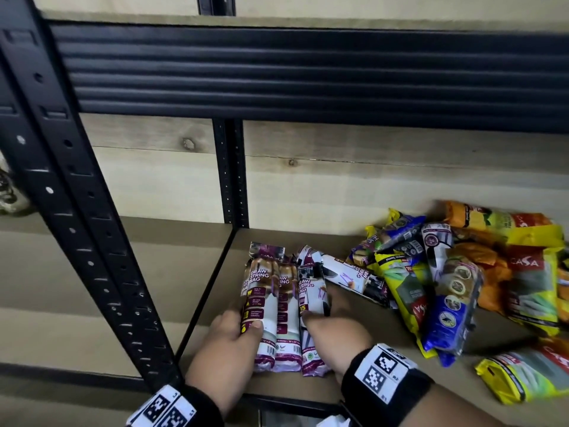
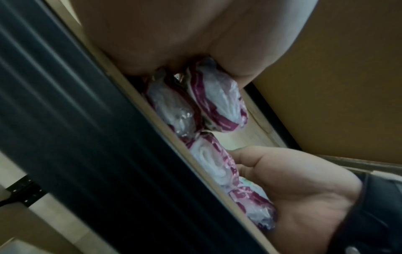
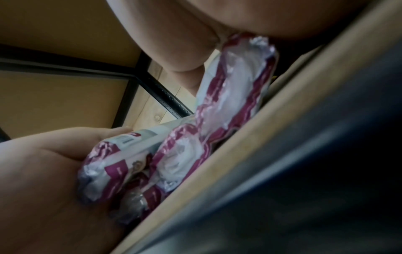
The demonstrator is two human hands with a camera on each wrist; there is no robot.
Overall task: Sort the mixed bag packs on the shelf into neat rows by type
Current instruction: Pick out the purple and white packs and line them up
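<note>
Step in hand: we judge this to be the squaring-up of the first row, 3 drawstring bag packs [image 1: 278,306] in maroon and white lying side by side at 6 o'clock on the shelf [image 1: 215,300].
Left hand [image 1: 229,340]: its grip is wrapped round the leftmost pack [image 1: 258,303], thumb on top, fingers on the outer side.
Right hand [image 1: 334,329]: its grip clasps the rightmost pack [image 1: 311,309], thumb on the label, fingers curled down the far side.
Row state: the 3 packs touch along their long sides, near ends close to the shelf's front edge.
Loose pack [image 1: 354,277]: a 4th of the same type lies slantwise at 1 o'clock from the row, just beside it.
Unsorted heap [image 1: 462,278]: yellow, orange and blue packs overlap at 3 o'clock.
Next move, as we judge it: release the row and draw the slanted pack in parallel, without dragging the heap.
Hidden or unclear: both wrist views are blurred and show only pack ends and palms; the heap runs off the right edge, so we cannot count its packs.
</note>
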